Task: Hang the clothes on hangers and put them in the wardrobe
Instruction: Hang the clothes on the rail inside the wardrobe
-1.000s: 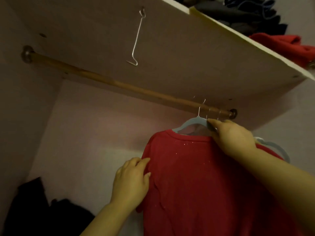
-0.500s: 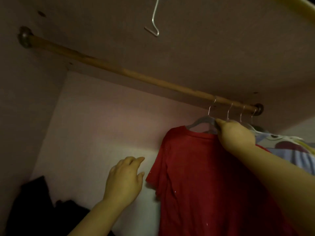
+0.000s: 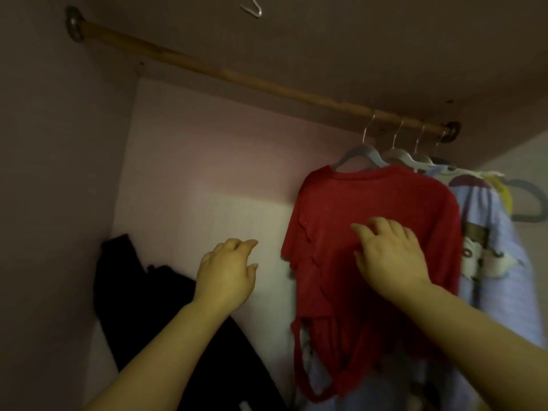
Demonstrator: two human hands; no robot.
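Observation:
A red shirt (image 3: 382,203) hangs on a pale hanger (image 3: 360,154) from the wooden rod (image 3: 237,78) near its right end. My right hand (image 3: 391,256) is in front of the shirt's chest with relaxed, spread fingers; whether it touches the cloth I cannot tell. My left hand (image 3: 226,269) floats to the left of the shirt, fingers loosely curled, holding nothing. Behind the red shirt hangs a light blue printed garment (image 3: 492,256) on another hanger.
Dark clothes (image 3: 142,292) lie piled at the wardrobe's lower left. A bent wire hook (image 3: 252,8) hangs from the shelf underside above. An empty grey hanger (image 3: 530,200) pokes out at the far right. The rod's left stretch is bare.
My right hand let go of the hanger and dropped down in front of the red shirt's chest. The left hand stayed left of the shirt. The view tilted downward.

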